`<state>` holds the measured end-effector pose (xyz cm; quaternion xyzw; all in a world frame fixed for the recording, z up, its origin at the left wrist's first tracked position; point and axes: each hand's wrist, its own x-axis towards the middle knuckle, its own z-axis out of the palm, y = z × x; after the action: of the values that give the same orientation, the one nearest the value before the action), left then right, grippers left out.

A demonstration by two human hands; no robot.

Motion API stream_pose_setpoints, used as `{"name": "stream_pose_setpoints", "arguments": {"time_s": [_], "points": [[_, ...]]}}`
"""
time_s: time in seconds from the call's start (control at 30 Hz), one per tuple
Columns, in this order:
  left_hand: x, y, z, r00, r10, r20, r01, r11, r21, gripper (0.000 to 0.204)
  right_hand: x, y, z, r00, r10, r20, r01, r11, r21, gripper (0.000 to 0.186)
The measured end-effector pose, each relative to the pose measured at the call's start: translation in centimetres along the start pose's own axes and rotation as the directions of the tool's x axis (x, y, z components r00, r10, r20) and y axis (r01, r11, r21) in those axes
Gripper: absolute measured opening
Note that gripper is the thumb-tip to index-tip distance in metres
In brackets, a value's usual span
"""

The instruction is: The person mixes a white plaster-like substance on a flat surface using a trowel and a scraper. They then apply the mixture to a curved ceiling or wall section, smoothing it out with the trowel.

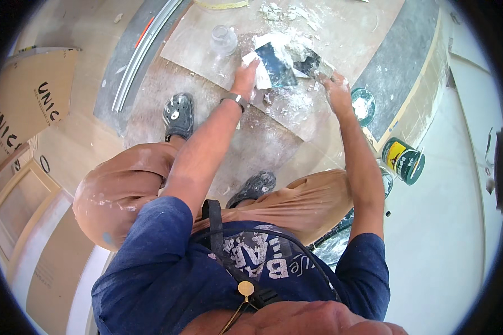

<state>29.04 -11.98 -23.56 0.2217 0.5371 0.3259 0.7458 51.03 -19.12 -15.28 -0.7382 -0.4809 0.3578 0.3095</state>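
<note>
My left hand (246, 78) is closed on a wide putty knife (276, 65), whose dark rectangular blade is smeared with white. In my right hand (336, 92) is a smaller trowel (307, 65) with a dark blade, its handle mostly covered by my fingers. The two blades lie close together over a heap of white plaster-like material (285, 43); I cannot tell whether they touch. White powder and crumbs surround the heap on a flat board (195, 42) on the floor.
A clear plastic container (223, 40) stands left of the heap. Metal profiles (145, 53) lie farther left, near cardboard (33, 100). Right of my right arm are a round green-rimmed tub (363, 106) with white contents and a green bucket (403, 161). My shoes (179, 114) flank the work area.
</note>
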Motion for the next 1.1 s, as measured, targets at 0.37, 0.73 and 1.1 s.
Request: {"name": "stream_pose_setpoints", "arguments": {"time_s": [0.37, 0.73, 1.1], "points": [[-0.7, 0.6, 1.8, 0.981, -0.014, 0.194, 0.085, 0.927, -0.365, 0.025, 0.3, 6.8, 2.0, 0.921, -0.385, -0.05, 0.319, 0.825, -0.466, 0.023], [0.6, 0.0, 0.6, 0.973, 0.205, -0.109, -0.193, 0.975, 0.109, 0.017, -2.9, 0.8, 2.3, 0.935, -0.252, 0.248, 0.352, 0.725, -0.592, 0.029], [-0.5, -0.5, -0.5, 0.899, 0.428, -0.086, -0.329, 0.794, 0.511, 0.025, 2.6, -1.0, 5.0, 0.989, -0.011, 0.15, 0.087, 0.854, -0.512, 0.03]]}}
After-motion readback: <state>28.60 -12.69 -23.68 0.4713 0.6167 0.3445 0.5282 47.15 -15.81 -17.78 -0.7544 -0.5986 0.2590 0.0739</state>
